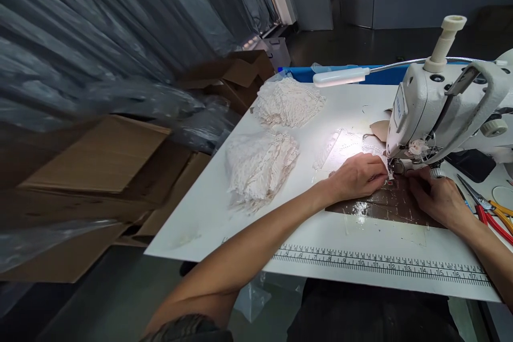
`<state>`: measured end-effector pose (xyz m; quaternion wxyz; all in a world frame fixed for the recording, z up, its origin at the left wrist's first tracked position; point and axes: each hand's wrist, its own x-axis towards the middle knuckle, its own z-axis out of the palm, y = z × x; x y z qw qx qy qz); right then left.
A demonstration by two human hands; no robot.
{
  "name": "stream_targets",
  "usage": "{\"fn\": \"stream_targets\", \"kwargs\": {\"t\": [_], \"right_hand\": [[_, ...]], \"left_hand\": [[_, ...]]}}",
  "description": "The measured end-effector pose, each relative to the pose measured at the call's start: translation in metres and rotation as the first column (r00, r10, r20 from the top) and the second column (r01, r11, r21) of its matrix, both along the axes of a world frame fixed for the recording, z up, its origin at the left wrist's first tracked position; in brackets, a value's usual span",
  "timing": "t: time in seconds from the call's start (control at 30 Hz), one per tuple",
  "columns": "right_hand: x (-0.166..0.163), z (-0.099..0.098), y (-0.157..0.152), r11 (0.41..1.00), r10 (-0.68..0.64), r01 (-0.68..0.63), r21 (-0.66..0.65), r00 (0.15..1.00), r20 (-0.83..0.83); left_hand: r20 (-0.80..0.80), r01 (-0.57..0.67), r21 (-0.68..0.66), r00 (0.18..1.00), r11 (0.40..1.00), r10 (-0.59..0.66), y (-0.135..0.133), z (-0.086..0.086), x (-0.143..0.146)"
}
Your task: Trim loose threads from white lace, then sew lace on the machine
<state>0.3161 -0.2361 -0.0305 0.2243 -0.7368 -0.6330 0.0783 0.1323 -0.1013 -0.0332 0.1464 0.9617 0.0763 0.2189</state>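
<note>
A white sewing machine (pixel 436 101) stands at the right of the table, its needle area low on the head's left end. Under its lamp lies white lace fabric (pixel 344 147), running up to the presser foot. My left hand (pixel 358 175) is closed on the fabric's edge just left of the needle, fingers bent and pressed together. Close to the needle's right side is my right hand (pixel 435 197), its fingers curled in beneath the machine head; the fingertips are partly hidden, and what they hold is not visible. A brown plate (pixel 372 206) lies beneath both hands.
Two stacks of white lace pieces, a far stack (pixel 288 101) and a nearer stack (pixel 262 165), lie on the table's left. Red-handled scissors (pixel 483 208) and a dark phone (pixel 473 164) are at right. Cardboard boxes (pixel 92 155) stand beyond the left edge. A ruler strip (pixel 360 263) runs along the front.
</note>
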Motion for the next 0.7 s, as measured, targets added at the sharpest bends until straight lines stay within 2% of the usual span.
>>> {"fn": "stream_targets", "kwargs": {"t": [0.17, 0.4, 0.57, 0.7], "right_hand": [[0.0, 0.0, -0.001, 1.0, -0.005, 0.005, 0.01, 1.0, -0.018], [-0.003, 0.002, -0.001, 0.998, 0.017, -0.016, 0.062, 1.0, -0.02], [-0.003, 0.0, -0.001, 0.995, 0.053, -0.054, 0.087, 0.998, 0.02], [-0.003, -0.002, -0.002, 0.993, 0.061, -0.066, 0.1, 0.997, 0.056]], "left_hand": [[0.048, -0.008, -0.032, 0.999, 0.999, 0.009, -0.002, -0.003, 0.0], [0.06, -0.095, 0.069, 0.994, 0.993, 0.09, -0.005, 0.003, 0.0], [-0.013, 0.049, 0.041, 0.999, 0.998, -0.049, 0.002, 0.009, -0.004], [-0.082, 0.063, 0.028, 0.995, 0.998, -0.06, 0.005, 0.005, -0.003]]}}
